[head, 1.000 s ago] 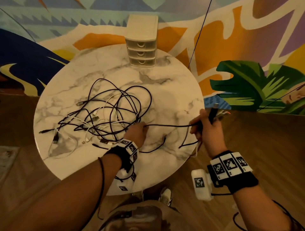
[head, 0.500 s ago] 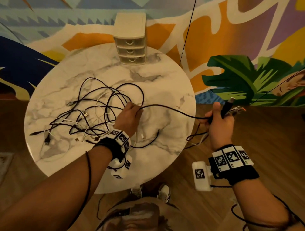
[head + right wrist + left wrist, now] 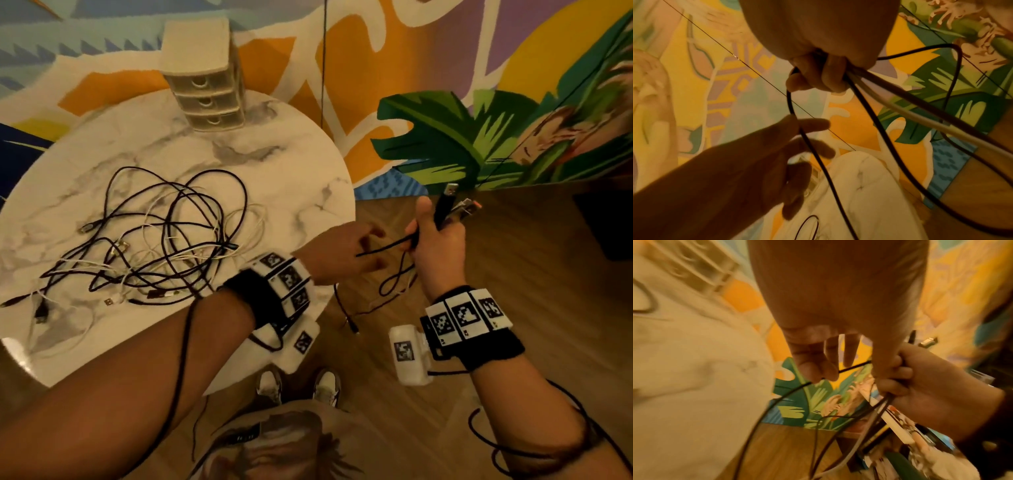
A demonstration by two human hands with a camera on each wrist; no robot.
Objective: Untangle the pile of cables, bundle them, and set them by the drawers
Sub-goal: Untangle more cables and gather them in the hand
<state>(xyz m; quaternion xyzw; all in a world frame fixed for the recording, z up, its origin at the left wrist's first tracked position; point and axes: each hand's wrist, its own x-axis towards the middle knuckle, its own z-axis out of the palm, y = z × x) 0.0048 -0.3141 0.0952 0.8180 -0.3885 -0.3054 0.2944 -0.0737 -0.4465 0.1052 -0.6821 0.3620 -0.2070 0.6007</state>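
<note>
A tangled pile of black and white cables (image 3: 164, 246) lies on the left half of the round marble table (image 3: 281, 164). My right hand (image 3: 431, 236) is off the table's right edge and grips a bundle of cables, with USB plugs (image 3: 450, 190) sticking up above the fist. Loops (image 3: 394, 284) hang below that fist. My left hand (image 3: 371, 248) is right beside it, pinching a black cable (image 3: 380, 249) that runs into the right fist. The left wrist view shows the left hand (image 3: 824, 374) holding this black cable (image 3: 855, 365) next to the right hand (image 3: 898, 369).
A small beige set of three drawers (image 3: 205, 89) stands at the table's far edge against the painted wall. Wooden floor lies to the right and below. My shoes (image 3: 298, 387) are near the table's front edge. A thin dark line (image 3: 322, 61) hangs down the wall.
My left hand has left the pile and travelled right along the black cable to the right hand. The right hand has risen slightly with its bundle.
</note>
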